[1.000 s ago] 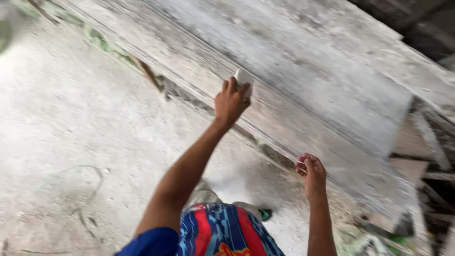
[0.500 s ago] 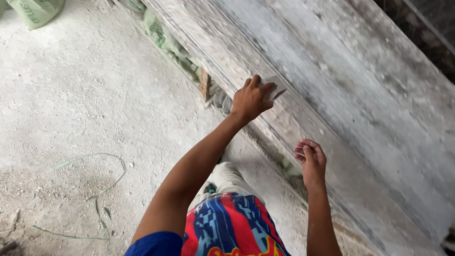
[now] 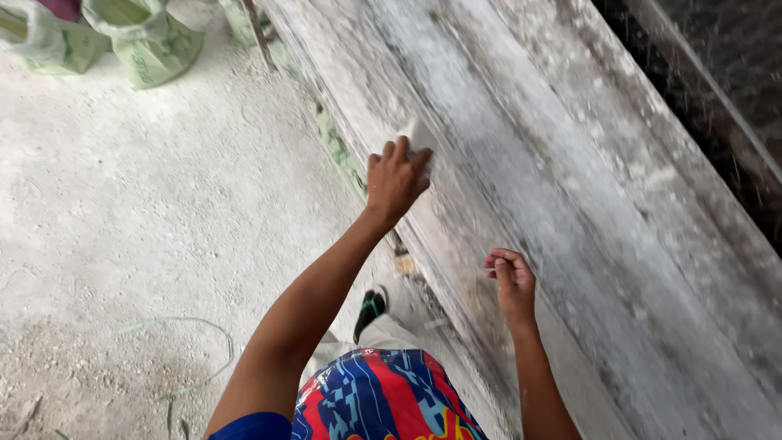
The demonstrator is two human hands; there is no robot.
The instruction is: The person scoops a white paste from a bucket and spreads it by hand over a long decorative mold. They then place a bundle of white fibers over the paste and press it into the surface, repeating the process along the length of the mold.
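Left hand (image 3: 397, 178) fingers pressed on pale sanding pad (image 3: 418, 135) against dusty moulding (image 3: 521, 163); right hand (image 3: 511, 281) fingers curled, empty.

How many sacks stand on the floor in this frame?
2 clearly: a green sack top left, another sack at the left corner, cut by the frame edge. More may sit outside the view.

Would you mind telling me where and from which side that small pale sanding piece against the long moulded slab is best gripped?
Probably from its lower edge: the left hand already presses the pale sanding piece flat against the dusty slab, fingers spread over it. Only its upper corner shows, so grip across the back, thumb under one edge. The right hand rests curled lower down.
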